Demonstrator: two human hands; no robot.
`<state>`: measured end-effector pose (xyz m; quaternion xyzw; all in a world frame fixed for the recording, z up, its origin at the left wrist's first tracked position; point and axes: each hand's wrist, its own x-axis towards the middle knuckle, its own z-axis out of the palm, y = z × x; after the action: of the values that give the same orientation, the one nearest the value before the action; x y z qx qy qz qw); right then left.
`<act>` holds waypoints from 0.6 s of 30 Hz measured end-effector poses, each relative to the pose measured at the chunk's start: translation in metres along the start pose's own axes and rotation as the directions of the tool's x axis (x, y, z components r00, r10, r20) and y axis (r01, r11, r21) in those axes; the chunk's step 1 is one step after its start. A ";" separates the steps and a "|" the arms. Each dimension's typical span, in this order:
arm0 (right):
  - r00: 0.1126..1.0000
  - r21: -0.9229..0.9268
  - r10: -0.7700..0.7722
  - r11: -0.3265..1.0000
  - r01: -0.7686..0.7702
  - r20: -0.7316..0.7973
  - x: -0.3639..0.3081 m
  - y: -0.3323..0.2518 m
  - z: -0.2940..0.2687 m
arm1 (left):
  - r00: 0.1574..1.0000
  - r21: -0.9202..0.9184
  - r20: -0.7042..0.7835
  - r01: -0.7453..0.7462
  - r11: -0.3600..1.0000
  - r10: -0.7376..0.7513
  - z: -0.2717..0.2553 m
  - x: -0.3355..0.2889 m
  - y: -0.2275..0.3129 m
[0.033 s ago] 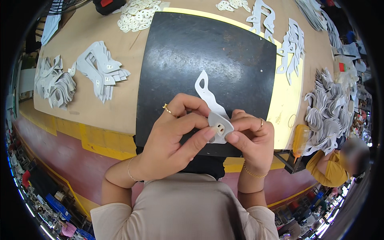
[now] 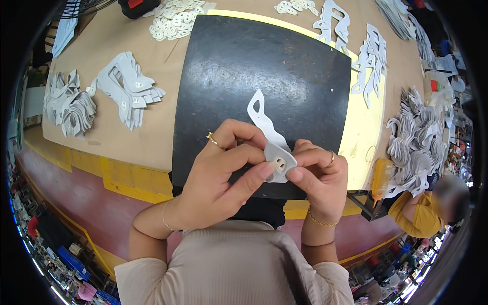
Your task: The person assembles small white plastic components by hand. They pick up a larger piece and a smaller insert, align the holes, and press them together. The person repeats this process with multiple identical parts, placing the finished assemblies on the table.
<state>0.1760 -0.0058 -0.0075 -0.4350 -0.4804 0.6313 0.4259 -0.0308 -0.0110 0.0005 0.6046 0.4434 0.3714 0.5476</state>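
Note:
Between my hands is a thin grey-white cut-out piece (image 2: 269, 129) with a wavy edge. Its far end, with an oval hole, lies over the black mat (image 2: 223, 66); its near end is bent up. My left hand (image 2: 223, 173) pinches that end from the left, thumb at a small cream patch (image 2: 280, 162) with two holes. On the other side my right hand (image 2: 317, 170) grips the edge between thumb and fingers. Part of the near end is hidden by my fingers.
Stacks of similar grey pieces lie left (image 2: 127, 86) and far right (image 2: 371, 61). Small cream patches (image 2: 175, 19) are heaped at the back. Bundled grey pieces (image 2: 414, 142) and a yellow glue bottle (image 2: 381, 178) sit on the right. A person in a yellow top (image 2: 424, 216) is beyond them.

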 end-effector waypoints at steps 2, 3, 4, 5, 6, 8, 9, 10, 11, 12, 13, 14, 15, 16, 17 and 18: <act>1.000 0.032 -0.011 0.999 0.012 -0.029 -0.002 0.002 0.002 | 0.999 -0.017 -0.018 -0.036 0.999 0.036 0.002 0.002 0.000; 0.999 0.047 -0.020 0.999 0.022 -0.045 -0.002 0.003 0.003 | 0.998 -0.024 -0.027 -0.058 0.998 0.057 0.003 0.003 0.000; 0.998 0.067 -0.021 0.997 0.025 -0.053 -0.002 0.005 0.004 | 0.994 -0.008 -0.065 -0.090 0.996 0.089 0.005 0.005 -0.002; 0.998 0.089 -0.016 0.996 0.021 -0.060 -0.003 0.007 0.005 | 0.988 0.008 -0.104 -0.116 0.993 0.116 0.007 0.005 -0.006; 0.998 0.111 -0.011 0.994 0.018 -0.068 -0.004 0.008 0.006 | 0.980 0.025 -0.141 -0.140 0.990 0.142 0.009 0.005 -0.009; 0.996 0.120 -0.009 0.993 0.019 -0.086 -0.006 0.008 0.009 | 0.977 0.015 -0.165 -0.135 0.991 0.136 0.012 0.004 -0.009; 0.995 0.125 -0.007 0.992 0.019 -0.096 -0.007 0.008 0.010 | 0.975 0.010 -0.177 -0.132 0.991 0.132 0.013 0.003 -0.010; 0.995 0.124 -0.015 0.992 0.027 -0.096 -0.007 0.008 0.010 | 0.974 0.024 -0.184 -0.131 0.991 0.133 0.014 0.003 -0.009; 0.995 0.123 -0.022 0.992 0.034 -0.096 -0.007 0.009 0.010 | 0.972 0.038 -0.192 -0.128 0.991 0.133 0.015 0.002 -0.009; 0.995 0.123 -0.029 0.992 0.041 -0.096 -0.007 0.009 0.010 | 0.971 0.052 -0.200 -0.126 0.991 0.134 0.016 0.002 -0.008; 0.995 0.128 -0.032 0.991 0.044 -0.095 -0.007 0.010 0.010 | 0.969 0.061 -0.204 -0.132 0.989 0.142 0.016 0.001 -0.008; 0.995 0.131 -0.036 0.990 0.048 -0.096 -0.007 0.010 0.009 | 0.967 0.068 -0.207 -0.140 0.988 0.151 0.016 0.002 -0.009; 0.994 0.134 -0.039 0.990 0.052 -0.098 -0.007 0.010 0.009 | 0.965 0.075 -0.210 -0.147 0.986 0.160 0.017 0.002 -0.009; 0.994 0.133 -0.042 0.989 0.056 -0.101 -0.008 0.010 0.009 | 0.962 0.083 -0.212 -0.161 0.983 0.175 0.017 0.002 -0.010; 0.993 0.134 -0.047 0.989 0.060 -0.104 -0.008 0.011 0.010 | 0.958 0.092 -0.214 -0.175 0.980 0.191 0.018 0.002 -0.010; 0.993 0.134 -0.051 0.989 0.065 -0.107 -0.009 0.011 0.011 | 0.954 0.101 -0.216 -0.189 0.977 0.207 0.018 0.003 -0.011</act>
<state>0.1668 -0.0184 -0.0153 -0.4227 -0.4256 0.6269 0.4972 -0.0145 -0.0145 -0.0127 0.6213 0.4541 0.4726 0.4294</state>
